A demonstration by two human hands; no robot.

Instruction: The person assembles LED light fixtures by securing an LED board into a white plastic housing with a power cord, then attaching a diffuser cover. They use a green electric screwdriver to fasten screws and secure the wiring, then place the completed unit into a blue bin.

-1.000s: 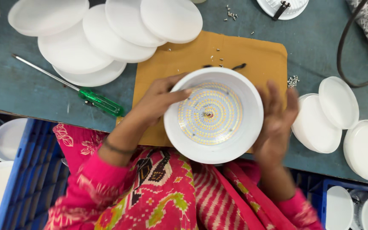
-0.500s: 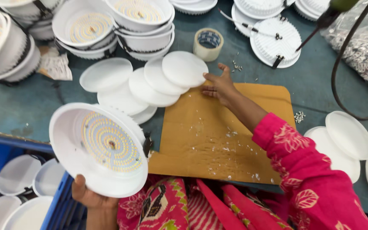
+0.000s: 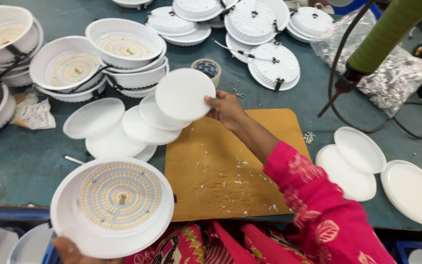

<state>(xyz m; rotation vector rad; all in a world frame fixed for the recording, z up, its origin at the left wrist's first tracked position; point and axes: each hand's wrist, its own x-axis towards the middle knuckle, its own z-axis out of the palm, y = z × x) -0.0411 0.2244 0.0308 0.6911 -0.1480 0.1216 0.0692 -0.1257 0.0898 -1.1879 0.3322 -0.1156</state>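
While the left hand [image 3: 69,247] holds the round lamp [image 3: 113,205], the right hand's [image 3: 226,110] fingers now pinch a white disc [image 3: 184,94], lifted off the pile [image 3: 123,128].

my left hand [image 3: 69,249] mostly cut off by the bottom edge under the round lamp housing [image 3: 113,208], can't really see its grip, screwdriver [image 3: 73,159] mostly buried under the white discs [image 3: 118,129], corner trays [image 3: 6,244] cropped
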